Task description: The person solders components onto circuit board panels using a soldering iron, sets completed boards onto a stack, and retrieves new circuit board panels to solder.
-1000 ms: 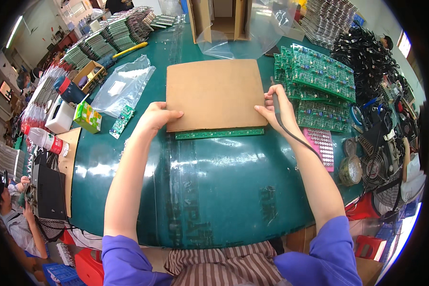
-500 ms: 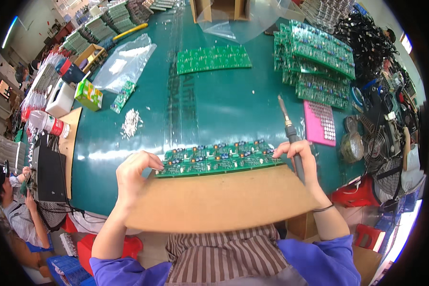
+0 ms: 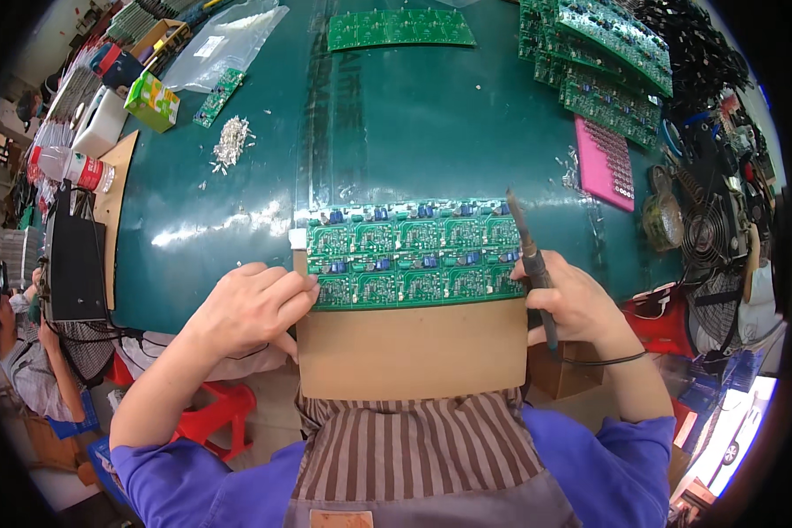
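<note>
A green circuit board panel (image 3: 414, 256) with rows of small parts lies on a brown cardboard sheet (image 3: 414, 352) at the table's near edge. My left hand (image 3: 255, 308) is closed at the left side, fingertips on the panel's edge and thumb low against the cardboard. On the opposite side my right hand (image 3: 572, 299) grips a soldering iron (image 3: 538, 273), its tip pointing up and away from me. Fingers of that same hand also touch the panel's right edge. A small white piece (image 3: 298, 238) sits by the panel's left edge.
Stacked populated boards (image 3: 607, 53) and a pink block of small metal pieces (image 3: 604, 164) stand right. Farther off lies another green panel (image 3: 402, 29). To the left are loose white parts (image 3: 231, 143), a drink carton (image 3: 152, 101) and a bottle (image 3: 75, 167). Someone sits far left.
The cardboard and panel have levelled, so the panel's face now shows fully. My left hand has shifted its hold. The view has tipped nearer to me, and the iron stays in my right hand.
</note>
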`<state>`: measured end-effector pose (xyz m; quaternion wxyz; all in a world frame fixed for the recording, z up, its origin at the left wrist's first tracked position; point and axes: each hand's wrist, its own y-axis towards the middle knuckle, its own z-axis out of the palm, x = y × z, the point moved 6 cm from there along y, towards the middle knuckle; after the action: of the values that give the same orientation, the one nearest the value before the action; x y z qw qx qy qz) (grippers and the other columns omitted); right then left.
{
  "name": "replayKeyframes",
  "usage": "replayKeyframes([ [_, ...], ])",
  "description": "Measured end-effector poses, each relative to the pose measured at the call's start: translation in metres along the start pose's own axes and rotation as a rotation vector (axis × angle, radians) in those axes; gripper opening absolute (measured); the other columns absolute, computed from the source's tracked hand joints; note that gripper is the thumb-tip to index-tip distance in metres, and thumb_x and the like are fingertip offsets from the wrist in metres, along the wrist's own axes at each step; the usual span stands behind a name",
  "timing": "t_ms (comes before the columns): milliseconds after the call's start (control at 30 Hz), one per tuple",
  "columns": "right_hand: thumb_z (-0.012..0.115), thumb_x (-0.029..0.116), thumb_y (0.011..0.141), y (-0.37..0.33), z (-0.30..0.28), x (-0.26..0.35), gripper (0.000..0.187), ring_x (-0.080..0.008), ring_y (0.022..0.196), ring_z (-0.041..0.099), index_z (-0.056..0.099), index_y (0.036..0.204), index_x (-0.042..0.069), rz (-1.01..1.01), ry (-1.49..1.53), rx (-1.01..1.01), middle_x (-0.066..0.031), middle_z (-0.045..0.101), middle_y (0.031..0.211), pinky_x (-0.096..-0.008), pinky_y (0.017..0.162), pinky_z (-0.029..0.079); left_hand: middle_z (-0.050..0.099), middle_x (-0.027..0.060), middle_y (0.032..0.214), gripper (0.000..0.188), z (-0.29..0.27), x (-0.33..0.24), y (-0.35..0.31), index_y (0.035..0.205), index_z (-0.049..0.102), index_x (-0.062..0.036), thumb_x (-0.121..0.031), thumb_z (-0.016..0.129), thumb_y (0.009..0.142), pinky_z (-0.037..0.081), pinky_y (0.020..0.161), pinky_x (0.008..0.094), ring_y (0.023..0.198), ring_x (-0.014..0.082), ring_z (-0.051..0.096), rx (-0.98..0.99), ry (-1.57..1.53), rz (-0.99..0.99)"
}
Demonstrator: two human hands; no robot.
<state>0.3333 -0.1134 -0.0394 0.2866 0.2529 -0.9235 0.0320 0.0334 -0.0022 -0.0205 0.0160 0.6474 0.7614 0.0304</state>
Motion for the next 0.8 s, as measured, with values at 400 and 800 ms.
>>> replayKeyframes([
  [400,0.075,0.012,0.070,-0.009,-0.033,0.037,0.033,-0.0353,0.104,0.056,0.050,0.091,0.009,0.171,-0.191,0.030,-0.0137,0.059,0.127,-0.0434,0.088,0.040,0.058,0.0110,0.111,0.075,-0.025,0.016,-0.003,0.124,0.058,-0.0051,-0.035,0.084,0.059,0.048,0.074,0.0372,0.091,0.0269,0.060,0.026,-0.605,-0.356],
  [800,0.042,0.065,0.092,0.036,-0.011,0.092,0.075,-0.0224,0.058,0.056,0.068,0.106,-0.004,0.193,0.157,-0.700,-0.0098,0.059,0.067,-0.0322,0.053,0.043,0.066,0.0134,0.076,0.034,-0.019,0.024,0.002,0.107,0.069,-0.0017,0.011,0.054,0.079,0.049,0.061,0.0291,0.063,0.0231,0.063,-0.317,-0.452,-0.785],
])
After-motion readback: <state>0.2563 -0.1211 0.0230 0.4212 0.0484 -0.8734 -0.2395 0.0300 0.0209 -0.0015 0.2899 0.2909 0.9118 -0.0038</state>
